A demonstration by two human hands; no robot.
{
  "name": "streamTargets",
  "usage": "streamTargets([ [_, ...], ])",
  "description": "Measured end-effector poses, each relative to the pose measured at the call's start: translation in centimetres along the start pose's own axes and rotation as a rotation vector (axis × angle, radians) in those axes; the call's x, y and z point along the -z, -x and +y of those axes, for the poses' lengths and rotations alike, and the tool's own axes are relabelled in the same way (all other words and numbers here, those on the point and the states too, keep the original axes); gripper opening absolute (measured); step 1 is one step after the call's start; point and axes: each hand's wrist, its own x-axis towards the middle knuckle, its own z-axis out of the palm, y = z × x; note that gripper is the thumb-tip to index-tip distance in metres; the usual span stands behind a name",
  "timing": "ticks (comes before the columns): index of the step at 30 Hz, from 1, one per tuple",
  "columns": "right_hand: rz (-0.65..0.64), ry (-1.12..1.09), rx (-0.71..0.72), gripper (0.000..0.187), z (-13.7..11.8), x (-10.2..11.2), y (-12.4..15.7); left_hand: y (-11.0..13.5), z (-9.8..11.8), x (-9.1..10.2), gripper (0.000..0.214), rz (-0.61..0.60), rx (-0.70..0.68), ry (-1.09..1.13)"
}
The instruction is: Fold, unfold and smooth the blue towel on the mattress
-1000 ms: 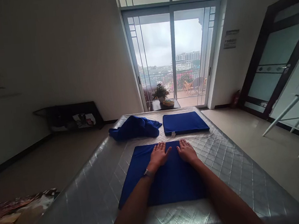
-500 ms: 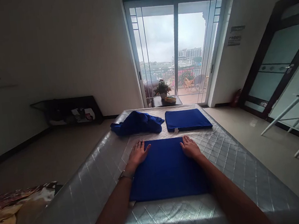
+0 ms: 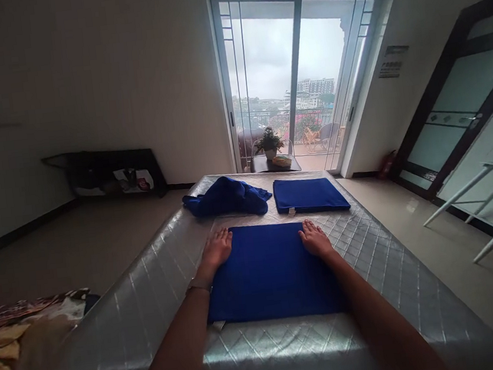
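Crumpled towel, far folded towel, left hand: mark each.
crumpled towel (image 3: 225,198), head view, middle of heap.
far folded towel (image 3: 309,194), head view, centre of top.
left hand (image 3: 217,249), head view, back of hand.

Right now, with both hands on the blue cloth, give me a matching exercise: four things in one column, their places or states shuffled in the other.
Things:
1. left hand
2. right hand
3. crumpled towel
4. folded towel

Places or states:
A. squared up neatly, at the far end of the mattress, on the right
B. flat on the far left corner of the spread towel
C. bunched in a heap, at the far end of the mattress, on the left
D. flat on the far right corner of the spread towel

Pairs: 1-B, 2-D, 3-C, 4-A.
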Motion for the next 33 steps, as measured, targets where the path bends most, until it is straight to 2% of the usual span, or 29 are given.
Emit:
streamTargets([
  [5, 0.111, -0.024, 0.019, 0.062, 0.0, 0.0, 0.3, -0.4, -1.5, 1.8, 0.063, 0.132, 0.038, 0.048],
  [7, 0.157, -0.025, 0.052, 0.061, 0.1, 0.1, 0.5, -0.6, -1.4, 2.2, 0.063, 0.162, 0.012, 0.069],
  [9, 0.143, -0.023, 0.090, 0.061, 0.1, 0.1, 0.5, -0.6, -0.8, 2.1, 0.061, 0.159, -0.042, 0.084],
  [15, -0.004, -0.037, 0.072, 0.062, 0.1, 0.4, 0.6, -0.1, 1.1, 0.5, 0.060, 0.031, -0.175, 0.071],
  [19, -0.003, -0.041, 0.038, 0.063, -0.1, 0.6, 0.8, 0.1, 1.0, 0.2, 0.064, -0.065, -0.179, 0.000],
  [27, 0.017, -0.069, -0.008, 0.064, -0.4, 0.2, 0.6, 0.0, 1.1, 0.1, 0.070, -0.119, -0.216, -0.183],
  [33, 0.066, -0.118, -0.013, 0.063, -0.5, -0.1, 0.7, -0.6, 2.4, 1.6, 0.077, -0.253, -0.139, -0.328],
])
